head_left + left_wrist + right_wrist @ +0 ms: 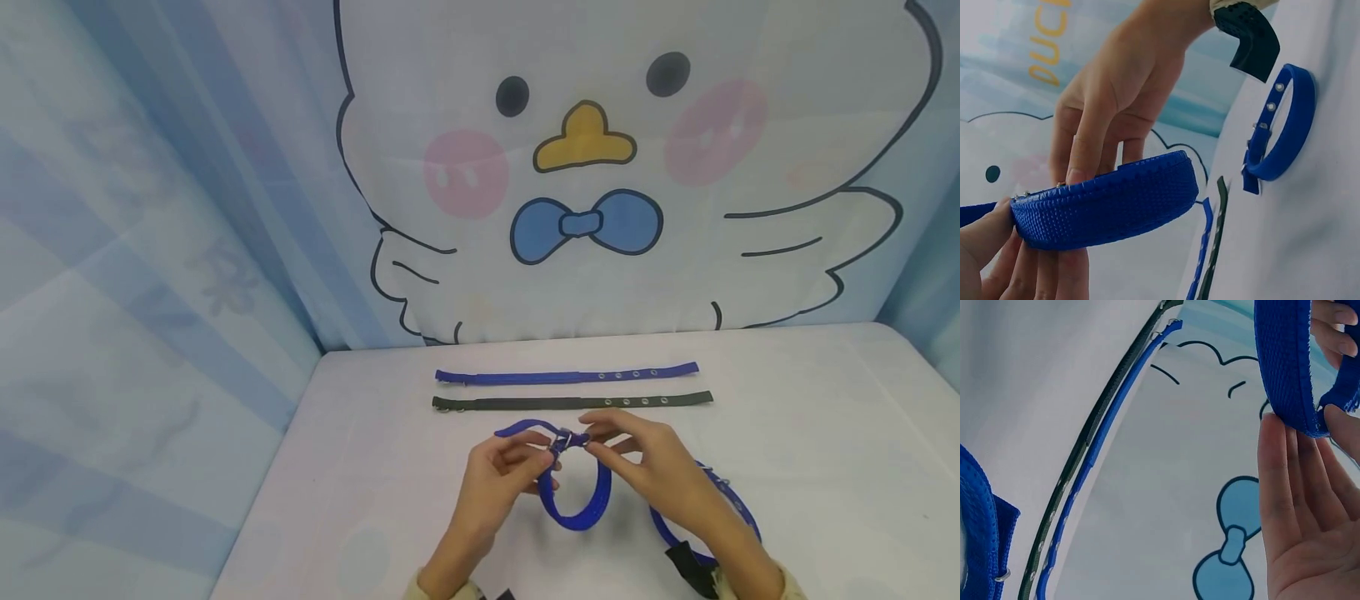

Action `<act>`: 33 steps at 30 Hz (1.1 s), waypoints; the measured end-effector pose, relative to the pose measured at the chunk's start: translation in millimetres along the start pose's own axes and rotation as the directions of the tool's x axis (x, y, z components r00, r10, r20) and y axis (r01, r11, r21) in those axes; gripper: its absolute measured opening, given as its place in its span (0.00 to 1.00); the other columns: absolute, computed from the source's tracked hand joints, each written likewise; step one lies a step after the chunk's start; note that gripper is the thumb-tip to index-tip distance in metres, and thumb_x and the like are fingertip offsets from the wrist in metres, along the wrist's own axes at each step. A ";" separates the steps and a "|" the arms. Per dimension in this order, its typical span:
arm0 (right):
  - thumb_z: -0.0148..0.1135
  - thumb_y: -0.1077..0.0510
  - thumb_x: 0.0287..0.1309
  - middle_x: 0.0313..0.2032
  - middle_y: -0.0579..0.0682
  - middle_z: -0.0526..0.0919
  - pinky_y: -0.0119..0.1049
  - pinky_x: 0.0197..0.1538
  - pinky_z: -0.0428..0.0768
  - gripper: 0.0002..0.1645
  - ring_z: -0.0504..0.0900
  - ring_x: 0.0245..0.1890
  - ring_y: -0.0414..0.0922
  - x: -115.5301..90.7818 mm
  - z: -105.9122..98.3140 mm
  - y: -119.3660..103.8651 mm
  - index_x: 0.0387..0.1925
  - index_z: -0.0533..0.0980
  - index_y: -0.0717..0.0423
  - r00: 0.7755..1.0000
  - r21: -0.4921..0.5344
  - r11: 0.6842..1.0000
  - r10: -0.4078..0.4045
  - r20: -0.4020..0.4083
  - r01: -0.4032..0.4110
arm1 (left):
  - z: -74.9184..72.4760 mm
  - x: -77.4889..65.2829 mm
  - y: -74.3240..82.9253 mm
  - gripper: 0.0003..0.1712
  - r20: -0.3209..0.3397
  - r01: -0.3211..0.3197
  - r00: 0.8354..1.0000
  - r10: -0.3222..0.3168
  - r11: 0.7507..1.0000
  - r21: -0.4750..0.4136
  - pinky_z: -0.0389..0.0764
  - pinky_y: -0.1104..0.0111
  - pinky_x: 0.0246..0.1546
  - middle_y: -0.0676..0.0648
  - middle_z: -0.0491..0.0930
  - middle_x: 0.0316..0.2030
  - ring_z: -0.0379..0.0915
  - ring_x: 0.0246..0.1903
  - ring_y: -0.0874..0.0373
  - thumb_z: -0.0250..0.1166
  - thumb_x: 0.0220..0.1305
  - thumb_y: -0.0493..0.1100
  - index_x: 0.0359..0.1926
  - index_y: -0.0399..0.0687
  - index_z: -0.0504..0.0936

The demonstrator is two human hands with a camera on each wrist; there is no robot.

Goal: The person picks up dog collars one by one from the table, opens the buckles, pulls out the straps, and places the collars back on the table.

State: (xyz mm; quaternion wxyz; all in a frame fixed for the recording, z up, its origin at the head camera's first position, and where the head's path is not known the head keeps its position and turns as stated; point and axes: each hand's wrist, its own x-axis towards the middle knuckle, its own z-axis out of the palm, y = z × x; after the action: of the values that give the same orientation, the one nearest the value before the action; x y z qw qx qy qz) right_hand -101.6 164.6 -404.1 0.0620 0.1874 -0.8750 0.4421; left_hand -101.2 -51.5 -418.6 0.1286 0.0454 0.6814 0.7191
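A blue pet collar [577,522] is held up in a loop between both hands, its strap end passing through a metal buckle [564,438]. My left hand [486,483] pinches the loop beside the buckle, and the loose end sticks out leftward above that hand. With thumb and fingertips, my right hand [660,467] pinches the collar just right of the buckle. The left wrist view shows the woven outer side of the loop [1110,209] across the fingers. Under my right forearm lies a second looped blue collar [742,507], partly hidden by it.
Farther back, a blue collar [525,378] and a dark green collar [525,404] lie straight and parallel, with eyelets toward their right ends. The pale table [360,467] meets a hanging cloth [585,300] printed with a cartoon duck. Another curtain [150,333] hangs along the left.
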 end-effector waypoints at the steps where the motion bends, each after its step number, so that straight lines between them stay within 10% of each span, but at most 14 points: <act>1: 0.68 0.62 0.61 0.44 0.49 0.87 0.31 0.42 0.86 0.18 0.86 0.42 0.45 0.0 0.0 -0.3 0.53 0.79 0.55 1.000 -0.004 1.000 0.003 -0.007 -0.003 | -0.1 0.2 0.1 0.17 -0.007 0.001 1.000 0.000 1.000 0.002 0.88 0.63 0.38 0.40 0.88 0.38 0.87 0.34 0.49 0.69 0.65 0.46 0.48 0.40 0.83; 16: 0.72 0.60 0.56 0.40 0.42 0.87 0.24 0.41 0.83 0.19 0.86 0.38 0.39 -0.7 0.3 -4.9 0.50 0.80 0.53 0.999 -0.066 0.997 0.030 -0.039 -0.032 | -0.6 -2.0 0.3 0.17 -0.075 -0.079 0.992 0.102 0.962 0.261 0.85 0.73 0.40 0.50 0.89 0.35 0.85 0.36 0.62 0.73 0.59 0.50 0.47 0.49 0.88; 33: 0.71 0.61 0.56 0.42 0.44 0.87 0.25 0.41 0.84 0.18 0.85 0.42 0.43 -0.8 -4.0 -7.7 0.50 0.81 0.52 0.998 -0.077 0.995 0.054 -0.043 -0.057 | -4.6 -1.7 2.2 0.18 -0.184 -0.081 0.977 0.104 0.989 0.127 0.86 0.69 0.42 0.42 0.88 0.38 0.87 0.37 0.46 0.72 0.60 0.49 0.46 0.42 0.88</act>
State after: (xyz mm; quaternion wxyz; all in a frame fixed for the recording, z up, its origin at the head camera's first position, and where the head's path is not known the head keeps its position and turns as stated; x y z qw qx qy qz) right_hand -98.1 163.8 -396.2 0.0750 0.1514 -0.8951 0.4127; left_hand -100.9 -56.5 -416.6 0.0264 0.0160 0.7294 0.6834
